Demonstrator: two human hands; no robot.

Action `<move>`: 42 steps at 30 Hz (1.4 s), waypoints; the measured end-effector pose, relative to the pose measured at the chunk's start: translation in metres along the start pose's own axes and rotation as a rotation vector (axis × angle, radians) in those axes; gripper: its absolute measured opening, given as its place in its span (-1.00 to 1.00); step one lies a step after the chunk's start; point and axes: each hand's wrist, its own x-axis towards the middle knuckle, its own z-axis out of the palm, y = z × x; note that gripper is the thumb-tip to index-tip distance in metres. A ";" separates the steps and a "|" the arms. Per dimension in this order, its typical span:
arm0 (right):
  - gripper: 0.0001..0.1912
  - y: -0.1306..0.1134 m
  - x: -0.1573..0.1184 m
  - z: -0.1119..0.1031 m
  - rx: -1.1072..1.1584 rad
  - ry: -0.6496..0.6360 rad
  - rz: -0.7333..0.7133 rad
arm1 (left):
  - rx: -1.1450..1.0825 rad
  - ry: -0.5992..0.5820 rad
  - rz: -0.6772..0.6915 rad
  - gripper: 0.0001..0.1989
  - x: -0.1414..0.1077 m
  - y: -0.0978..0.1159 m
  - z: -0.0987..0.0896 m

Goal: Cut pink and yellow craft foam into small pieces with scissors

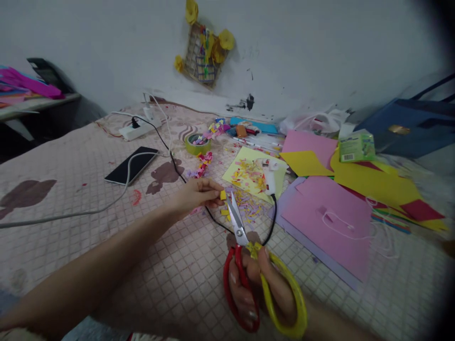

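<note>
Between the thumb and fingers of my left hand (202, 193) is pinched a small piece of yellow paper (223, 195). My right hand (263, 279) grips a pair of scissors (239, 227) with one red and one yellow handle. The blades stand slightly apart, their tips beside the yellow piece; whether they touch it I cannot tell. Paper scraps (249, 201) in yellow, pink and purple lie on the table behind the blades. A white glue gun (270, 177) rests on a pale yellow sheet (245, 158) strewn with more clippings.
Pink sheets (327, 213) and yellow paper (377, 182) are stacked at the right, near a green box (356, 146). A roll of tape (197, 143) stands behind my left hand. At the left lie a tablet-like device (131, 166), a power strip (138, 129) and cables.
</note>
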 end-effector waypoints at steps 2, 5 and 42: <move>-0.33 0.001 0.001 -0.002 0.019 -0.026 0.012 | -0.045 0.004 -0.015 -0.87 0.000 0.002 0.000; -0.32 0.002 0.001 -0.006 0.039 -0.053 0.034 | -0.078 0.003 -0.024 -0.90 0.000 0.004 0.001; -0.28 -0.002 0.003 -0.006 0.056 -0.026 0.113 | -0.082 -0.038 -0.013 -0.77 0.000 -0.004 0.002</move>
